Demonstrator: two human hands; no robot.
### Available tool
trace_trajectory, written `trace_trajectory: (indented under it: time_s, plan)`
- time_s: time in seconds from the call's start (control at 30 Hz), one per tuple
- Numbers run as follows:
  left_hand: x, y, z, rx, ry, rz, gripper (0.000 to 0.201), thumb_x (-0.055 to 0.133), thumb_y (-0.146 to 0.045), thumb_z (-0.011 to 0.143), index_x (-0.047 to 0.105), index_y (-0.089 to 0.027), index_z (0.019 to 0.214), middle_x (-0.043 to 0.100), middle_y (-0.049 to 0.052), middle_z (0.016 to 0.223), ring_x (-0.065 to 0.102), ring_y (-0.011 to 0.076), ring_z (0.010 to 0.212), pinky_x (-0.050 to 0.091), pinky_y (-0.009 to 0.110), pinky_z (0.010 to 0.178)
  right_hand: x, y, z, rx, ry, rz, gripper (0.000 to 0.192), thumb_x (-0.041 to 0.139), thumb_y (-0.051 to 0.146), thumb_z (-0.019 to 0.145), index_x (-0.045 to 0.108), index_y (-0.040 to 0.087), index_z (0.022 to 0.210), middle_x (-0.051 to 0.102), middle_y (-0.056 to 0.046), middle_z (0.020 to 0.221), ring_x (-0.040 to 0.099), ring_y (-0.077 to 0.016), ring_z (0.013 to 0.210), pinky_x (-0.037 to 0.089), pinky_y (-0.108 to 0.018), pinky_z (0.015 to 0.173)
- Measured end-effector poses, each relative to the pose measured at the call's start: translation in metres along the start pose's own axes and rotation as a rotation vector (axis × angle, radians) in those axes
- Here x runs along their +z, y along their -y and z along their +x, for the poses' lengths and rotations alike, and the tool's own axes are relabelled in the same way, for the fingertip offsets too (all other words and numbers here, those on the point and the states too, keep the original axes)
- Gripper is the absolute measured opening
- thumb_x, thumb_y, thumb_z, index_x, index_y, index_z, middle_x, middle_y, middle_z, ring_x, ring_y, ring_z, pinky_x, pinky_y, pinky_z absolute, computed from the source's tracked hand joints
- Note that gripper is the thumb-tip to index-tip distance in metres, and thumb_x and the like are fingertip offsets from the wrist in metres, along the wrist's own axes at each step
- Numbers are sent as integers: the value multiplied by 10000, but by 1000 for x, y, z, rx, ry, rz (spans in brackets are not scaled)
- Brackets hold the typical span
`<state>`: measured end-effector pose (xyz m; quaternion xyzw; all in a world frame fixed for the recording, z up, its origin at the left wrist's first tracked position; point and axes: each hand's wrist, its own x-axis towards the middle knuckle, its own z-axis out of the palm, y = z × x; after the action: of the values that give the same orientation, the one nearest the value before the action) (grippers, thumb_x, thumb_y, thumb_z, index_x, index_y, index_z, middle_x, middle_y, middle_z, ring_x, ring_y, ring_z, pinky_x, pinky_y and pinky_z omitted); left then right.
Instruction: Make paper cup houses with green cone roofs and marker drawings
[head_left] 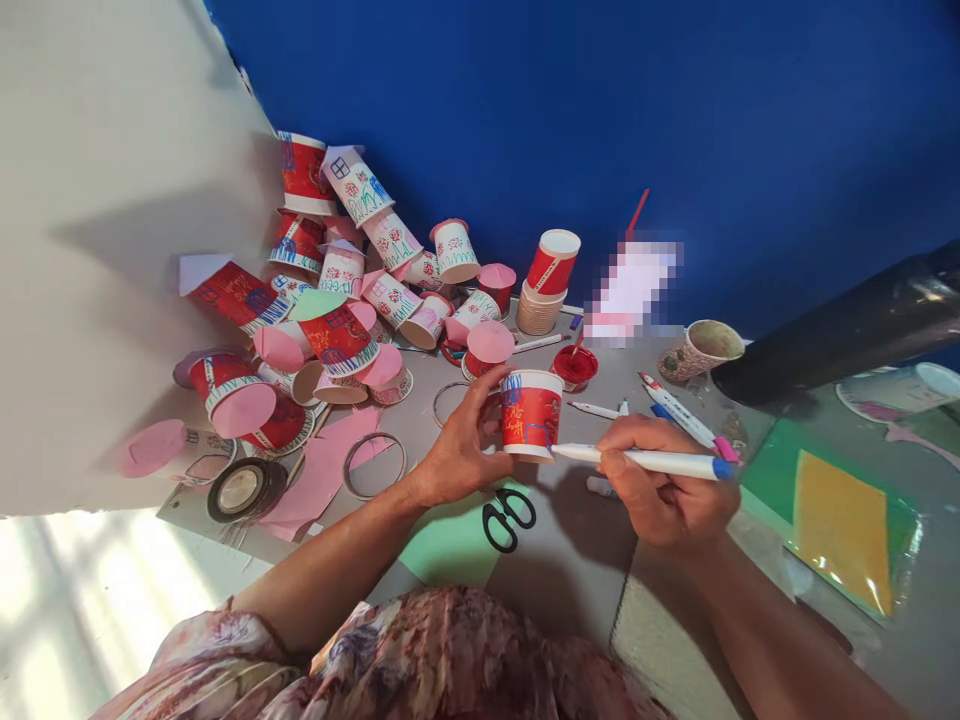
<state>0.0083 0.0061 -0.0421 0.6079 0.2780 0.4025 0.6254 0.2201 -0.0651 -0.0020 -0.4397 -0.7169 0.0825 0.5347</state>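
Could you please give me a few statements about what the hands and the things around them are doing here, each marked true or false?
1. The left hand holds a red paper cup. True.
2. The right hand holds the scissors. False: its grip is on a white marker; the black scissors lie untouched on the table.
3. The marker's tip meets the cup near its lower edge. True.
4. The pile of decorated cups lies to the right of the hands. False: it lies to the left, by the white wall.
5. A roll of tape lies on the table's left. True.
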Motion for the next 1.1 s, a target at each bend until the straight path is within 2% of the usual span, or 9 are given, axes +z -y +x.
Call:
trace_trajectory:
  time_s: [0.17, 0.43, 0.67, 0.87, 1.1]
  plan:
    - [0, 0, -2, 39, -20, 122, 920, 802, -137, 692, 376, -275, 1495, 380, 152, 1583, 509, 315, 1390, 492, 477, 1118, 3, 2, 0, -24, 9, 45, 119, 612, 107, 874, 657, 217, 881, 668, 3, 694, 624, -166, 571, 499, -309, 534]
    - [1, 1, -4, 88, -25, 221, 941, 675, -20, 634, 374, -269, 1490, 399, 151, 1557, 491, 315, 1389, 506, 457, 1080, 11, 6, -1, -75, 21, 25, 162, 617, 92, 868, 653, 232, 942, 674, 7, 686, 645, -169, 581, 510, -299, 534]
    - [2, 1, -5, 82, -28, 196, 944, 679, -15, 631, 385, -288, 1486, 378, 137, 1573, 462, 321, 1421, 516, 445, 1074, 8, 8, 2, -63, 39, -30, 107, 604, 119, 883, 637, 220, 864, 673, 1, 673, 611, -156, 539, 487, -290, 517]
    - [2, 2, -4, 75, -41, 132, 916, 737, -68, 656, 391, -297, 1474, 355, 127, 1585, 466, 327, 1416, 515, 462, 1086, 4, 8, 4, -30, 2, -66, 145, 586, 110, 874, 632, 205, 774, 654, 7, 645, 596, -142, 532, 464, -276, 521]
    - [1, 3, -3, 67, -35, 70, 898, 767, -96, 679, 395, -312, 1466, 355, 114, 1587, 494, 316, 1387, 514, 452, 1093, 4, 0, -2, -45, -58, -99, 125, 635, 110, 857, 669, 223, 814, 667, 27, 644, 620, -157, 537, 486, -285, 540]
